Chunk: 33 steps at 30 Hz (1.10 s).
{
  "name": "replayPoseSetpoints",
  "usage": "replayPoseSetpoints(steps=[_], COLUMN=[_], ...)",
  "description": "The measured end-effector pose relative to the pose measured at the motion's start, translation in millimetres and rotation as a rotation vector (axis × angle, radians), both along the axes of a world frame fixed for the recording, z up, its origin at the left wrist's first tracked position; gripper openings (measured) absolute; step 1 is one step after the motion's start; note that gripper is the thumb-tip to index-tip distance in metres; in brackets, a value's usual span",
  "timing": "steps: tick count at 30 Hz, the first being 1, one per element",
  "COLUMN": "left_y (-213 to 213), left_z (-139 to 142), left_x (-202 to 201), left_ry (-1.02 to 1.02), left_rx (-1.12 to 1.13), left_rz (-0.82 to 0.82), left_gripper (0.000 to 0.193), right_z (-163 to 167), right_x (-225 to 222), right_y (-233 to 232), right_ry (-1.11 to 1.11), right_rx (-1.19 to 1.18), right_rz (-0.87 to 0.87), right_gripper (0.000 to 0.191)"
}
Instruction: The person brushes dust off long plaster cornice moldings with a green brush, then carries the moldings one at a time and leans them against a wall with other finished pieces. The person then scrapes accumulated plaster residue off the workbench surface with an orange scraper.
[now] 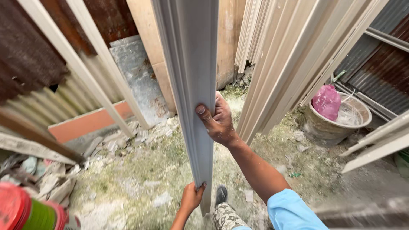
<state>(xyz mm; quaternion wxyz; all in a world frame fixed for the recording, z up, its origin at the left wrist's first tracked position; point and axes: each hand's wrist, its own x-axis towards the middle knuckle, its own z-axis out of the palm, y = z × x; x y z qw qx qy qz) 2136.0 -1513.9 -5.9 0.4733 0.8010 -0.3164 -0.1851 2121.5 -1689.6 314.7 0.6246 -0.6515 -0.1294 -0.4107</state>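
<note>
A: Gripping noted on both sides. Right hand [219, 121] is wrapped around the right edge of the long grey moulding strip [191, 85], thumb pressed flat on its front face, fingers [223, 106] curled behind it.

B: And the other?

A: Left hand [191, 198] is clenched on the strip's lower end, just above the ground [140, 170]. The strip stands nearly upright in the middle of the view, its top running out of frame.

B: Surroundings?

A: Just right of the strip, a stack of similar pale strips [294, 55] leans against the wall. Further right, a round basin [336, 121] sits on the ground with a pink bag [327, 101] inside. To the left, two thin white bars [85, 64] lean across rusty corrugated sheets [25, 55]. Ground is littered with white rubble and greenish patches. A red and green object [25, 213] shows at bottom left; cannot tell what it is. A patterned shoe [226, 217] shows below the strip.
</note>
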Motion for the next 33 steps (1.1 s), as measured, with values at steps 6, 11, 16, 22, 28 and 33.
replayPoseSetpoints(steps=[6, 11, 16, 22, 28, 33], left_y=[-97.6, -207.1, -309.8, -436.7, -547.3, -658.7], left_z=[-7.7, 4.8, 21.5, 10.3, -27.1, -53.8], left_x=[131.1, 233.0, 319.1, 412.6, 533.7, 609.3], left_ry=[-0.087, -0.052, -0.102, -0.043, -0.145, -0.172], left_rx=[0.009, -0.003, -0.006, -0.076, -0.080, -0.409], left_rz=[-0.028, 0.063, 0.014, -0.132, -0.447, -0.657], left_gripper=[0.031, 0.029, 0.032, 0.026, 0.032, 0.036], right_z=[-2.6, 35.8, 41.9, 33.4, 9.0, 23.4], right_x=[115.3, 228.1, 309.3, 382.0, 459.9, 494.5], right_y=[-105.9, -215.9, -318.9, -436.8, -530.5, -591.8], right_ry=[0.044, -0.014, -0.041, -0.003, 0.032, 0.103], right_rx=[0.021, 0.013, 0.000, -0.065, 0.075, -0.323], right_rz=[0.001, 0.042, -0.022, -0.224, -0.334, -0.823], right_gripper=[0.042, 0.045, 0.049, 0.056, 0.065, 0.068])
